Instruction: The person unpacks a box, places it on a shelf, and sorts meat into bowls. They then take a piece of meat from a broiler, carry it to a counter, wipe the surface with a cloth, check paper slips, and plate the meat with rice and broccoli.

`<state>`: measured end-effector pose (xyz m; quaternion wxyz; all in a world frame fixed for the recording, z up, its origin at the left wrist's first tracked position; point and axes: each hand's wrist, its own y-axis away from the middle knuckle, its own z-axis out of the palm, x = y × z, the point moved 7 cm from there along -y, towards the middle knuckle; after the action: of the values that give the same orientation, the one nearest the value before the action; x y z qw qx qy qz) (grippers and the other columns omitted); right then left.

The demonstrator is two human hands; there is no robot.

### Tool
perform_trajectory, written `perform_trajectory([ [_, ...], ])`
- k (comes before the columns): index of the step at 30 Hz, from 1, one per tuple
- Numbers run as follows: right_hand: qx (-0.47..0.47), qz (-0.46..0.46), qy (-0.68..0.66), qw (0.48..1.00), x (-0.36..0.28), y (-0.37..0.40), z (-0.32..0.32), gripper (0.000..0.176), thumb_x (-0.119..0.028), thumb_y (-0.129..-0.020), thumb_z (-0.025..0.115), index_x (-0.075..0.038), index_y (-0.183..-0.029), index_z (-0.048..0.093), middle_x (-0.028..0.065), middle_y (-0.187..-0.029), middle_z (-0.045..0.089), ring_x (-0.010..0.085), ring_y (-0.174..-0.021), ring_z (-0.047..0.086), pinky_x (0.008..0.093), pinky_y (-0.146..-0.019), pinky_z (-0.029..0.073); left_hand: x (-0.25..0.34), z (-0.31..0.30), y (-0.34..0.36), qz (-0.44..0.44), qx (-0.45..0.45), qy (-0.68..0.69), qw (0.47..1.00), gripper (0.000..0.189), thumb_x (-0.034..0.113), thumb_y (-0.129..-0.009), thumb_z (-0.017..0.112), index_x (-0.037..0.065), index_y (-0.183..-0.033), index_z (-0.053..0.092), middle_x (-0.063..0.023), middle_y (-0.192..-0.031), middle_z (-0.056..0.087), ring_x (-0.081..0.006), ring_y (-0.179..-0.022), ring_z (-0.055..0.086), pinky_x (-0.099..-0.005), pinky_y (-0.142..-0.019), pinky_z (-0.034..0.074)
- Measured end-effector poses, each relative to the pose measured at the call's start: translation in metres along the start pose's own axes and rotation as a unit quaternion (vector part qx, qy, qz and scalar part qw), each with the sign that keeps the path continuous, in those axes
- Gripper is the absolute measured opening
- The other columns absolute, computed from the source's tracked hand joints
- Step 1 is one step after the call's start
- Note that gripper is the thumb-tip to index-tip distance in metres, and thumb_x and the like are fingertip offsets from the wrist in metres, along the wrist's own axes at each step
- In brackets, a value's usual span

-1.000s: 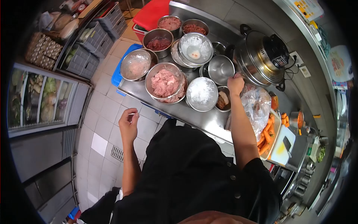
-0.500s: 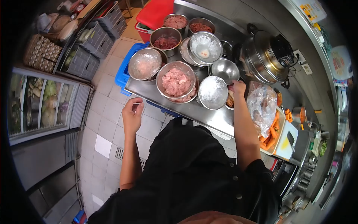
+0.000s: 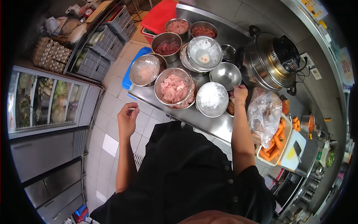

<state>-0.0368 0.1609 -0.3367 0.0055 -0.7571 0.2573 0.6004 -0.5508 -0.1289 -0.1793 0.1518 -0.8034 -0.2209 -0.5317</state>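
My left hand (image 3: 128, 116) hovers above the floor in front of the steel counter (image 3: 140, 92), fingers loosely curled, with nothing visible in it. At the lower right edge of a bare metal bowl (image 3: 225, 76), my right hand (image 3: 240, 93) has its fingers pinched together; whatever is between them is hidden. Left of this hand sits a bowl of white powder (image 3: 212, 99). Further left, pinkish raw meat (image 3: 174, 88) fills a larger bowl. A powder-smeared bowl (image 3: 204, 53) rests on stacked bowls, and another coated bowl (image 3: 144, 70) stands at the counter's left end.
Behind are pots of minced meat (image 3: 177, 26) and dark meat (image 3: 167, 47). A large steel cooker (image 3: 266, 61) stands near the wall. To the right lie a clear plastic bag (image 3: 264, 112), carrots (image 3: 274, 147) in a tray, and a knife (image 3: 297, 148) on a white board.
The camera view has shifted slightly. My left hand appears a little lower and further left in view. My right hand stays by the metal bowl, its fingers still together.
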Motion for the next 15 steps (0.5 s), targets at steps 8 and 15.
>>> perform_trajectory([
  [8, 0.256, -0.407, 0.321, 0.816, -0.130, 0.085, -0.026, 0.006, 0.001, -0.078, 0.065, 0.001, -0.083, 0.060, 0.0212, -0.089, 0.065, 0.0421, -0.080, 0.064, 0.0513, -0.071, 0.052, 0.012, -0.013, -0.075, 0.036, 0.008, 0.043, 0.998, 0.015, 0.004, -0.093, 0.068, -0.001, -0.107, 0.068, -0.0037, -0.094, 0.071, -0.0096, -0.079, 0.064, -0.0254, -0.072, 0.051],
  [15, 0.116, -0.204, -0.071, 0.970, -0.216, 0.138, 0.043, 0.013, -0.003, -0.090, 0.063, 0.001, -0.100, 0.070, 0.0058, -0.080, 0.071, 0.0105, -0.060, 0.061, 0.0245, -0.049, 0.046, 0.058, 0.020, -0.169, 0.105, -0.157, 0.110, 0.976, 0.023, 0.006, -0.094, 0.068, 0.000, -0.116, 0.066, -0.0094, -0.111, 0.071, -0.0142, -0.094, 0.067, -0.0280, -0.084, 0.054],
])
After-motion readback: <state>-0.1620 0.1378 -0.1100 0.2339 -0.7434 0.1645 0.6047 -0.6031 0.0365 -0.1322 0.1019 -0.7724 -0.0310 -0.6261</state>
